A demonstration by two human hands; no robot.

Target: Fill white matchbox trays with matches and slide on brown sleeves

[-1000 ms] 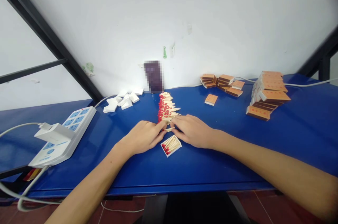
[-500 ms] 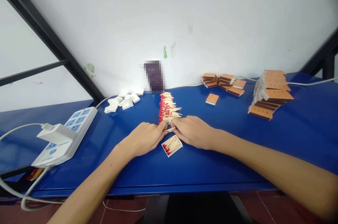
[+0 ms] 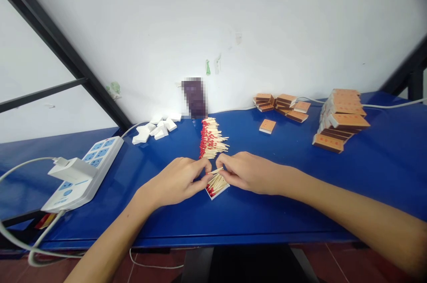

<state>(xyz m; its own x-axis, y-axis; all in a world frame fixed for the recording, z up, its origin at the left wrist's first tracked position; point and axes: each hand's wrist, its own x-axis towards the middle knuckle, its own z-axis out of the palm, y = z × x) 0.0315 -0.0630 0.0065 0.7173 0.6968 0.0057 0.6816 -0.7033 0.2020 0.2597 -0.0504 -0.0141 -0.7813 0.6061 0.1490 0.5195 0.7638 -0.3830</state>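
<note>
A small white tray of red-headed matches [image 3: 216, 185] lies on the blue table [image 3: 267, 216]. Over its back edge, my left hand [image 3: 185, 179] pinches the head end of some matches [image 3: 215, 171], and my right hand [image 3: 246, 171] pinches their other end. How many they hold is too small to tell. Just behind both hands, a long pile of matches [image 3: 211, 138] runs back towards the wall, red heads to the left.
White empty trays [image 3: 155, 128] lie back left, near a power strip [image 3: 86, 171] with a plugged-in adapter. Orange matchboxes [image 3: 282, 104] and a single box [image 3: 267, 126] are back right; a taller stack [image 3: 343, 118] stands far right. A blurred dark object [image 3: 195, 97] leans on the wall.
Both hands have moved nearer, from the front of the match pile to above the tray, with the pinched matches between them. They now cover the tray's back part.
</note>
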